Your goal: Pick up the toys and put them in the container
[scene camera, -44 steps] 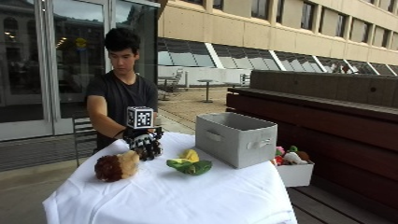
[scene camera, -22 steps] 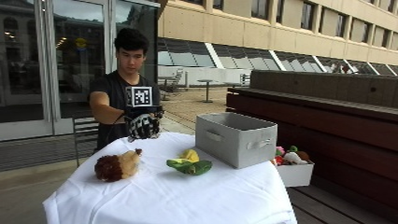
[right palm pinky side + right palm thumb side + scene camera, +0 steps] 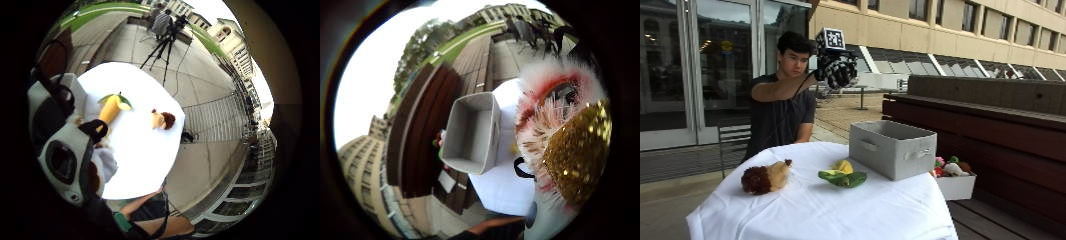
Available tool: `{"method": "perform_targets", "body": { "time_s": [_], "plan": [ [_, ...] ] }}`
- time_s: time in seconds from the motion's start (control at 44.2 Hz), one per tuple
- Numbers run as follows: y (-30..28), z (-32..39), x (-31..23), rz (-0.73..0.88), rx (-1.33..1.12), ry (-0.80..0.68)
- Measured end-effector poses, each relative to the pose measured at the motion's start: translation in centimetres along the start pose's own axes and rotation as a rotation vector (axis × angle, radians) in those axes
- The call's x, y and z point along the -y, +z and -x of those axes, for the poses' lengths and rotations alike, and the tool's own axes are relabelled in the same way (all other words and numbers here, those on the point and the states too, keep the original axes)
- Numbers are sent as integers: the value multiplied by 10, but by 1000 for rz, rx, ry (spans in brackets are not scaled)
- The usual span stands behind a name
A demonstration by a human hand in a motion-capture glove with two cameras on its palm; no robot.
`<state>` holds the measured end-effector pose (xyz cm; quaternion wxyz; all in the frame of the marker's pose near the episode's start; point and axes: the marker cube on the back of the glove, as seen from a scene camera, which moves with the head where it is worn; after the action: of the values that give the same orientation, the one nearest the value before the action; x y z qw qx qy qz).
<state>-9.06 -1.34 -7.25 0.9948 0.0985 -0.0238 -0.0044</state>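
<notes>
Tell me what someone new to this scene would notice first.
The gloved right hand is raised high above the table, and its thumb side palm view shows a feathery red, white and gold glittery toy close against the palm. Below stands the empty grey container on the white tablecloth, with a hedgehog toy and a yellow and green toy beside it.

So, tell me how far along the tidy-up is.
Nothing done yet: the grey fabric bin looks empty. In hand: the raised right hand seems to hold a feathery gold-glitter toy. Left: hedgehog plush and banana plush on the tablecloth.
</notes>
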Motion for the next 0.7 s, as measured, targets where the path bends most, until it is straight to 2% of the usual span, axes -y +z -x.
{"method": "perform_targets", "body": {
  "time_s": [0.203, 0.362, 0.565, 0.701],
  "plan": [
    [12, 124, 9, 26, 27, -117],
    [42, 186, 4, 54, 52, -172],
    [84, 195, 17, 167, 168, -199],
    [88, 196, 15, 155, 156, -223]
  ]
}}
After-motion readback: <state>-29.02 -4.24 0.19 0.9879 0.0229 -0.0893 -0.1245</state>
